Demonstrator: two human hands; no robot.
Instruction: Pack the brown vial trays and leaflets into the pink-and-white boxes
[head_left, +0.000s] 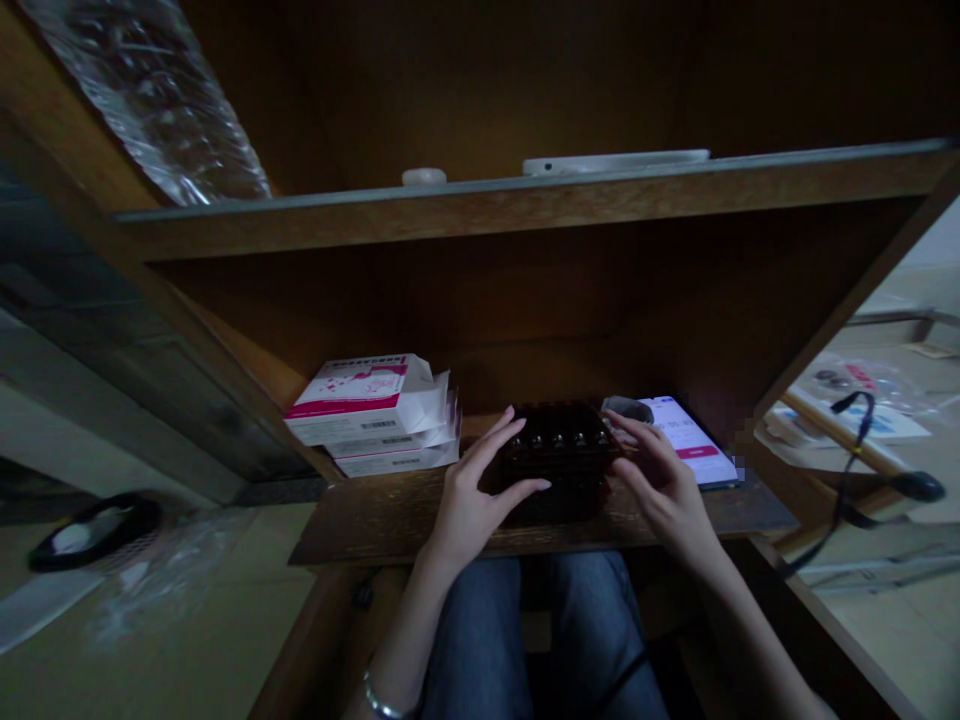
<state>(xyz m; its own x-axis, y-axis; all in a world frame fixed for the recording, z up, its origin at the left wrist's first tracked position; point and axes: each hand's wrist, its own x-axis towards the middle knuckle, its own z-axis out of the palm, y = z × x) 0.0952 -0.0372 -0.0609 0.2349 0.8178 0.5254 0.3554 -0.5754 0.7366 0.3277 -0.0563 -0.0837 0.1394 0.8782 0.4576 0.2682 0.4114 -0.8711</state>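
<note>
A stack of dark, glossy plastic trays (559,470) sits near the front edge of a wooden shelf board, with a row of small shiny spots across its top. My left hand (480,490) grips its left side, fingers at the top edge and thumb across the front. On the right side my right hand (656,470) has curved fingers and thumb against the stack's edge. Its fingertips are partly lost in the dark, and I cannot tell whether it also pinches something small. Just behind that hand lies a grey rounded object (628,409), partly covered.
Stacked white-and-pink boxes (375,415) stand at the left. A phone with a lit screen (694,440) lies at the right. Overhead, a shelf edge (480,215) carries a flat white device (615,163). A black cable (844,490) hangs at the right.
</note>
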